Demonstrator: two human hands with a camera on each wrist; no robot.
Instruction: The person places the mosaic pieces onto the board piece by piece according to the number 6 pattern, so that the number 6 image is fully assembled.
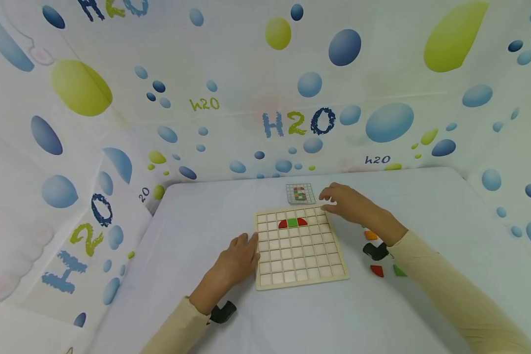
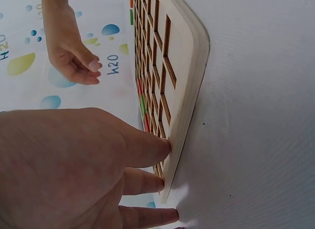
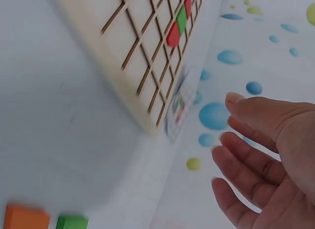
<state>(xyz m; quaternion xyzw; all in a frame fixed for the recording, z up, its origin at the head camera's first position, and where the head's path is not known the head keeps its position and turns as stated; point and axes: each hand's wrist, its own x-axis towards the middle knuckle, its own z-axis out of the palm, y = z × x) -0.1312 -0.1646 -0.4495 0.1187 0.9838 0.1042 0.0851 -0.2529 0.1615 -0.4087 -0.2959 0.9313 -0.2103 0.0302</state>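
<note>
A light wooden grid board (image 1: 298,250) lies on the white table. Near its far side, a green square piece (image 1: 292,222) sits between two red rounded pieces (image 1: 282,224). My left hand (image 1: 236,258) touches the board's left edge; in the left wrist view its thumb and fingertips (image 2: 160,149) rest at the rim. Above the board's far right corner hovers my right hand (image 1: 347,201), fingers loosely bent and holding nothing. Beyond the board lies a small pattern card (image 1: 300,193) with a printed grid and coloured design.
Right of the board lie loose pieces: an orange one (image 1: 370,235), a red one (image 1: 377,271) and a green one (image 1: 399,271), partly behind the right forearm. A patterned cloth backdrop (image 1: 248,64) rises behind the table.
</note>
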